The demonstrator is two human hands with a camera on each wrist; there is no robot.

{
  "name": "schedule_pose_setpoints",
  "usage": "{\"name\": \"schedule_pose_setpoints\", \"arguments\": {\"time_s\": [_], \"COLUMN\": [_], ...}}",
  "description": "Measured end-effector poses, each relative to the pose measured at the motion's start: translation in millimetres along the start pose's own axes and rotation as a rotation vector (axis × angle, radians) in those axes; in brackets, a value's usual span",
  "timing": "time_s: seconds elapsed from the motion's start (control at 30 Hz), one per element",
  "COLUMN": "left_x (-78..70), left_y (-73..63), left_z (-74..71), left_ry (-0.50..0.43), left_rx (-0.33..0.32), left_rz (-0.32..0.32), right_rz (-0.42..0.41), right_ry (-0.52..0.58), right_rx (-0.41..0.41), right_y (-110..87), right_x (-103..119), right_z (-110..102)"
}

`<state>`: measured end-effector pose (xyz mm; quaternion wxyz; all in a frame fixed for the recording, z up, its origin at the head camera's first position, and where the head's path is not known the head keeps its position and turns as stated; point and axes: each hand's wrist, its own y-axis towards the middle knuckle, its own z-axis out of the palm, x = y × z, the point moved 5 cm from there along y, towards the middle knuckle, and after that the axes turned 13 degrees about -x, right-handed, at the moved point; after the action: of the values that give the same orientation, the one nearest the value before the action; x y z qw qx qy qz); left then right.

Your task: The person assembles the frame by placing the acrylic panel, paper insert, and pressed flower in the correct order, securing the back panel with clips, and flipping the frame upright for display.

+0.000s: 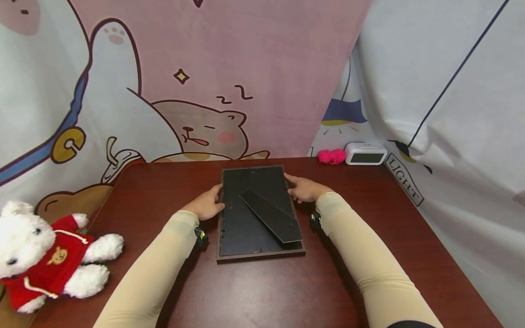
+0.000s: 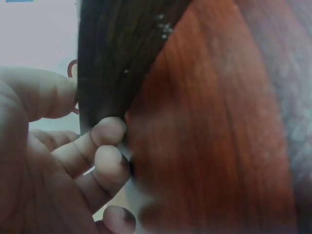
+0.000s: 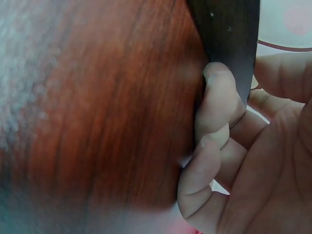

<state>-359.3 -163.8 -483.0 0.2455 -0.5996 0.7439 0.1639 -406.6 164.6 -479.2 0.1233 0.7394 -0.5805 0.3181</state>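
Note:
A picture frame (image 1: pixel 235 232) lies back side up on the table, its black backing and slanted easel stand (image 1: pixel 270 216) showing; its front is hidden. My left hand (image 1: pixel 206 203) holds the frame's left side. Opposite it, my right hand (image 1: pixel 306 189) holds the right side near the far corner. In the left wrist view, the left thumb lies along the dark side edge (image 2: pixel 112 53) and the fingertips curl against its lower part. The right wrist view has the right fingers bent at the frame's other side edge (image 3: pixel 229 34), with the thumb across from them.
On the left sits a white teddy bear (image 1: pixel 61 255) in a red top. Pink yarn (image 1: pixel 331 156) and a white digital clock (image 1: pixel 366 154) stand at the back right of the brown table (image 1: pixel 246 296). A printed cloth (image 1: pixel 279 82) hangs behind the table.

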Motion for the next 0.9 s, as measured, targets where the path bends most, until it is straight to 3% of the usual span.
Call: {"name": "schedule_pose_setpoints", "arguments": {"time_s": [0.2,0.43,0.9], "left_x": [-6.0,-10.1,-26.3], "left_y": [-0.1,2.2,6.8], "left_z": [-3.0,-1.2,-4.1], "left_ry": [0.01,0.057,0.265], "left_rx": [0.035,0.01,0.011], "left_rz": [-0.005,-0.02,-0.003], "right_rz": [-0.007,-0.009,0.006], "right_ry": [0.019,0.011,-0.001], "right_rx": [0.005,0.001,0.008], "right_y": [-0.8,1.4,1.3], "right_x": [2.2,1.5,-0.2], "right_z": [0.3,0.5,1.0]}}
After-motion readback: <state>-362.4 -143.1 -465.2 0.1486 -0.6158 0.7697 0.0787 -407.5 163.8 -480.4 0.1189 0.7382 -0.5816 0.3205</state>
